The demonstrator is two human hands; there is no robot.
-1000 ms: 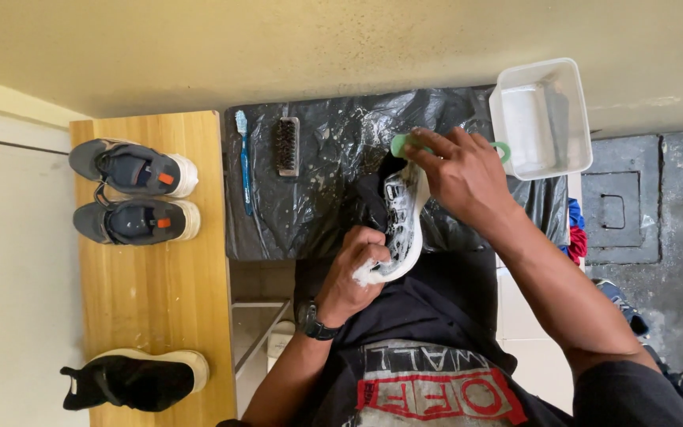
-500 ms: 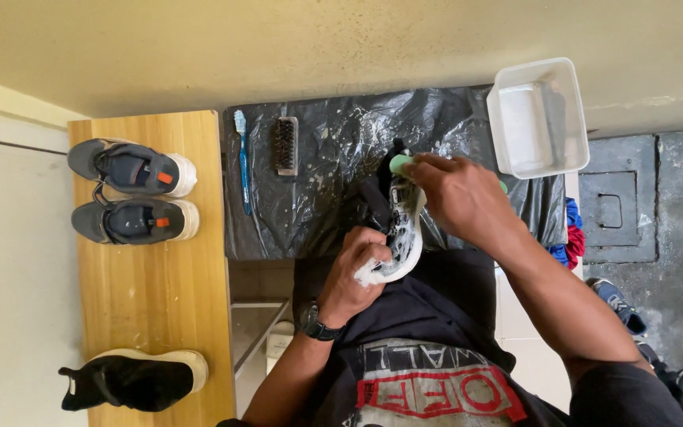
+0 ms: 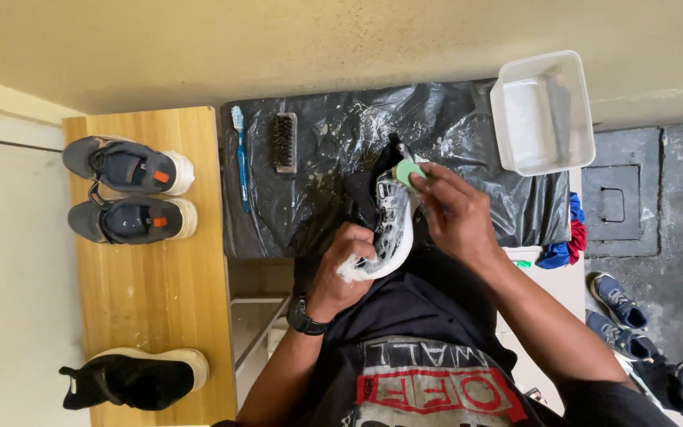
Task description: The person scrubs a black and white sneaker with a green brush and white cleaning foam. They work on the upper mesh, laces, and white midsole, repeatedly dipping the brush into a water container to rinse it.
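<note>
My left hand (image 3: pixel 343 265) grips the heel end of a black shoe with a white, soapy sole (image 3: pixel 391 221), held sole-up over a black plastic sheet (image 3: pixel 318 174). My right hand (image 3: pixel 452 213) is closed on a green brush (image 3: pixel 409 171) and presses it against the sole near the toe. Foam covers the sole and my left fingers. A watch sits on my left wrist.
A blue toothbrush (image 3: pixel 240 158) and a dark bristle brush (image 3: pixel 284 142) lie on the sheet's left part. A clear plastic tub (image 3: pixel 543 111) stands at the back right. A wooden shelf (image 3: pixel 152 316) holds a grey pair of shoes (image 3: pixel 130 194) and one black shoe (image 3: pixel 132 381). More shoes (image 3: pixel 622 316) lie on the floor at right.
My right hand with the green brush has slid down along the sole toward me. The left hand keeps its grip on the shoe's heel. The view shifted slightly.
</note>
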